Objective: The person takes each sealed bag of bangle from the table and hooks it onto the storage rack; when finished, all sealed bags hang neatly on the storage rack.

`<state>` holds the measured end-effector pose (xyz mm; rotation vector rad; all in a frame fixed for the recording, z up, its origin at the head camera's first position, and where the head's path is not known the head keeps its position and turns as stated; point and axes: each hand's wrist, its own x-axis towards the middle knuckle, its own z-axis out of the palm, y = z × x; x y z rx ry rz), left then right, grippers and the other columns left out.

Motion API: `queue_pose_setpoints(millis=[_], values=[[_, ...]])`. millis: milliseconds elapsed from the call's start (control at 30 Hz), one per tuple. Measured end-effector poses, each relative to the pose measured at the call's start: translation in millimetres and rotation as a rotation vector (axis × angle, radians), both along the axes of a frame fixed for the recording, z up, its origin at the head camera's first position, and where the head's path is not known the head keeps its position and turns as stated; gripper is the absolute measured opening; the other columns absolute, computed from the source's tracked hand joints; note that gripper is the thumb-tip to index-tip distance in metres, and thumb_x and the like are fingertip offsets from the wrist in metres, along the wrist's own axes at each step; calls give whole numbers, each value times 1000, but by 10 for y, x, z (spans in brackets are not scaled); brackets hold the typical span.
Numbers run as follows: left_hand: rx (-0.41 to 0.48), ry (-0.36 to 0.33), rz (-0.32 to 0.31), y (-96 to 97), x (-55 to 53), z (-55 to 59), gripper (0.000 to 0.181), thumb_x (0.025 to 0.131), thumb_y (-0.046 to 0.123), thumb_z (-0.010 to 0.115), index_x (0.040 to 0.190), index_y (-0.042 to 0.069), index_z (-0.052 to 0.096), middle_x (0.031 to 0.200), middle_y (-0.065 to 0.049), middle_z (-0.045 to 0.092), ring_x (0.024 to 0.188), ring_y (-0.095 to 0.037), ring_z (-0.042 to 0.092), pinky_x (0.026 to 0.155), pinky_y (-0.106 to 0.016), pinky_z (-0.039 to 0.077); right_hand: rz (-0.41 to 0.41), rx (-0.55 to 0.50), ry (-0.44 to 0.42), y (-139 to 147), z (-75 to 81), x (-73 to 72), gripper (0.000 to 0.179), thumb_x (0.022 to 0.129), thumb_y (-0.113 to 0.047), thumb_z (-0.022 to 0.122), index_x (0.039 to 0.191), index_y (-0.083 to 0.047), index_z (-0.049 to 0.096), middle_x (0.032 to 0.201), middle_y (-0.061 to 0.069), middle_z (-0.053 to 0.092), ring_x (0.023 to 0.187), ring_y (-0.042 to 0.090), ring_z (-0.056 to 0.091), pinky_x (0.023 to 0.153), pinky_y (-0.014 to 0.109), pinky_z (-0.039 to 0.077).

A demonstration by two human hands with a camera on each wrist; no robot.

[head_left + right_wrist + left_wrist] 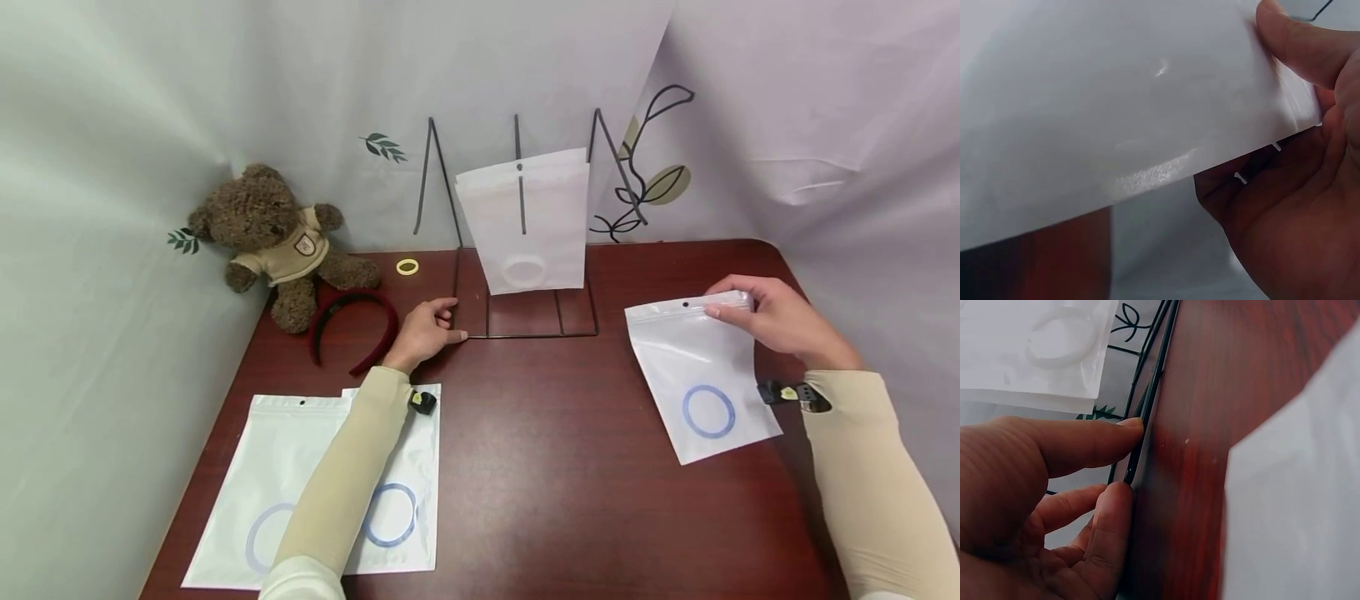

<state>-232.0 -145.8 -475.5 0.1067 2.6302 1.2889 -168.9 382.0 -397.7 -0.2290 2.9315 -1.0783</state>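
The right hand (776,321) pinches the upper right corner of a white pouch (693,354) between thumb and fingers. The pouch slants over the right side of the table (570,467), its hole at the top and a blue circle showing on its lower half; whether its bottom edge touches the wood I cannot tell. The left hand (427,333) holds the front left corner of a black wire rack (528,337), its thumb tip pressed to the thin rod and a fingertip against it just below.

The rack's base sits flat near the back of the table, and a hanging pouch (555,217) hangs by its hole on the middle prong, clear of the base. Under and beside the left forearm, a left flat pouch (270,462) and a right flat pouch (411,462) lie next to each other, both with a blue circle.

Behind them, a dark red headband (391,321) rests beside a brown teddy bear (292,260) in a tan top, which leans in the back left corner; a yellow ring (407,260) lies between bear and rack.

The tabletop is reddish brown with streaky grain, softly glossy in the middle and rounded at the back right corner. Pale cloth (360,67) falls in loose folds around it, printed with a small green sprig (384,148) and a larger leafy stem (663,185) in black outline.
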Motion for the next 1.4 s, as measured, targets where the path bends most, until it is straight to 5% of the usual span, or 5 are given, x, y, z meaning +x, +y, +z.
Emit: queue_pose_setpoints(millis=[467,733,1133,1400], values=[[-3,-9,0,1,2,2,69,85,12,87,149,11,61,120,-11,61,103,-24,60,90,-35,47,111,-111,264,-395,401,145,23,91,4,78,108,-10,76,93,-18,68,71,5,53,58,22,41],[2,-16,6,-14,-4,-6,70,85,12,87,150,11,60,120,-11,60,103,-24,60,90,-35,47,126,-194,352,-632,629,162,18,92,3,77,108,-7,76,91,-16,69,58,5,51,55,23,39],[-12,-18,-1,-13,-7,-9,70,85,13,87,150,11,60,120,-11,61,102,-23,60,88,-34,48,151,-263,488,-842,788,3,16,91,10,74,105,3,74,74,-12,59,44,3,40,47,22,35],[-1,-19,-2,-13,-17,-2,70,85,14,87,149,12,60,120,-11,61,102,-23,60,89,-34,48,113,-335,499,-923,850,-101,12,93,6,72,105,8,72,80,-12,63,45,4,39,47,21,33]])
